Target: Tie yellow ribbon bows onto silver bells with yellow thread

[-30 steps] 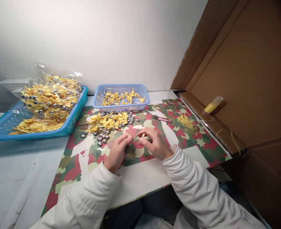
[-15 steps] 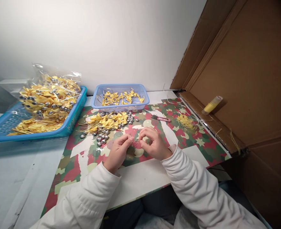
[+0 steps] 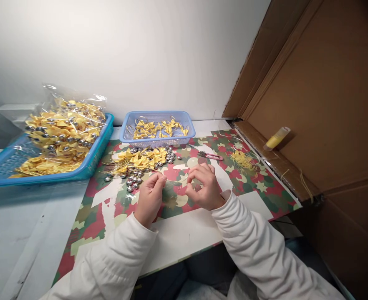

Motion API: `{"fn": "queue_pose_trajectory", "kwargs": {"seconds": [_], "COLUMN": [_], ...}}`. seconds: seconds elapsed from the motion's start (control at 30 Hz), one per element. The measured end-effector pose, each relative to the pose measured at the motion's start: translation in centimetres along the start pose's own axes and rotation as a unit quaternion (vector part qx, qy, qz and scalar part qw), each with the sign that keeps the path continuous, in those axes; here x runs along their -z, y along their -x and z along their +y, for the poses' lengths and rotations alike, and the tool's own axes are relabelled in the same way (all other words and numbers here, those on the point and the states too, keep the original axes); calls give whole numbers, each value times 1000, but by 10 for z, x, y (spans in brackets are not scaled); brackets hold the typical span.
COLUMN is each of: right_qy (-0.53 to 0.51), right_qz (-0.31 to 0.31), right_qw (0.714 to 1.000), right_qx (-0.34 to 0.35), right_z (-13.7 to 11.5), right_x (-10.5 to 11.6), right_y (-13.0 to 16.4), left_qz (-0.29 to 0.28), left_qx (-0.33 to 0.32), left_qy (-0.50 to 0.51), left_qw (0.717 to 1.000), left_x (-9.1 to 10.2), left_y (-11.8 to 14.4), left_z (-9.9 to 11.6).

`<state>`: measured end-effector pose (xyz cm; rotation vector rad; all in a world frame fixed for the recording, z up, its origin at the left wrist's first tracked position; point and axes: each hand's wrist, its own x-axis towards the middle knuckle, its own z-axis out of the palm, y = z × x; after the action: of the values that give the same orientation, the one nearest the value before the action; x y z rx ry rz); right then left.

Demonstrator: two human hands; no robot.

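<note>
Over patterned sheeting point(image 3: 88, 221), before a white wall point(image 3: 159, 54), left hand point(image 3: 151, 198) and right hand point(image 3: 205, 188) pinch thin thread point(image 3: 175, 181).

Snips point(image 3: 210, 156), silvery baubles point(image 3: 134, 182) and baskets point(image 3: 159, 141) of yellow bows point(image 3: 144, 129) suggest a small craft workshop.

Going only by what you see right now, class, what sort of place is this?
Probably a small handicraft workstation: yellow ribbons and silver balls lie heaped together, pink snips lie nearby, and a blue basket holds more ribbons.
</note>
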<state>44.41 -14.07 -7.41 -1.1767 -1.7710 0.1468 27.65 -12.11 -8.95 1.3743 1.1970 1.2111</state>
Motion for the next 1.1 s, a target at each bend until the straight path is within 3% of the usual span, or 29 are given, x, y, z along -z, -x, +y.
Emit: {"fn": "queue_pose_trajectory", "kwargs": {"seconds": [0.17,0.37,0.5,0.6,0.9,1.1], "right_qy": [-2,11,11,8,-8,-55], "right_qz": [14,-1,-9,-14,10,94], "right_qw": [1000,998,997,997,998,993], "right_qx": [16,65,74,78,62,-43], "right_z": [0,-1,-1,-1,-2,-1], "right_x": [2,2,0,-1,-1,0], "right_y": [-1,0,1,2,1,-1], "left_qz": [-29,-94,-191,-234,-227,-175], "left_qx": [-9,-92,-43,-7,15,-69], "left_qy": [18,25,25,23,59,-64], "left_qw": [999,991,980,972,972,980], "left_x": [3,4,2,0,-2,1], "left_y": [0,5,9,11,12,7], "left_z": [-2,6,11,11,8,10]}}
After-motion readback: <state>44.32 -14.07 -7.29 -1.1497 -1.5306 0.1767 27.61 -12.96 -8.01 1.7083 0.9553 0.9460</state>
